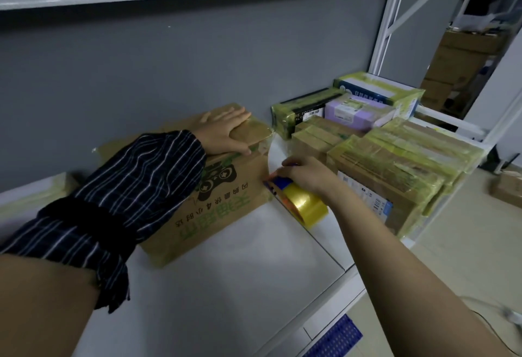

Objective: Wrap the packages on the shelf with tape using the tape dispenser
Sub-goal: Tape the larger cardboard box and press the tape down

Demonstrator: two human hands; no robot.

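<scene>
Left hand (226, 130) presses flat, fingers straight, on the cardboard box (226, 215) left of centre on the shelf (254, 286), right hand (306, 175) curled round the tape dispenser (299, 201) beside its right face, where the taut tape (271, 156) risks wrinkling or lifting if the box shifts.

The left hand (226, 132) lies flat on the top of a cardboard box (226, 201). Its fingers are straight and the thumb rests along the front top edge. The box stands on a white shelf (240, 277) and has a green print of a game controller on its side. The right hand (306, 174) grips a tape dispenser (278, 184) with a yellow tape roll (306, 206), just beside the right end of the box. A strip of clear tape (270, 156) runs from the top right corner of the box down to the dispenser. Further right on the shelf, wrapped packages (395, 158) are stacked close together. The left forearm wears a dark striped sleeve (127, 187).
</scene>
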